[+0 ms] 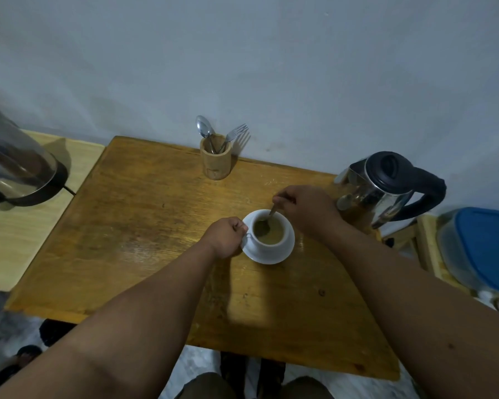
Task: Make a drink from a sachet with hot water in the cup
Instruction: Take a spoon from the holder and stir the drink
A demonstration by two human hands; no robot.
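A white cup [274, 245] full of light brown drink stands on a white saucer [283, 256] on the wooden table [144, 231]. My left hand [224, 237] is closed on the cup's handle at its left side. My right hand [303, 211] pinches the stem of a metal spoon [267, 224] whose bowl is dipped in the drink. No sachet is in view.
A steel kettle with a black lid and handle [386, 188] stands close behind my right wrist. A wooden holder with a spoon and fork [215, 159] sits at the table's far edge. Another kettle [18, 168] is far left; a blue-lidded container [484, 249] is far right.
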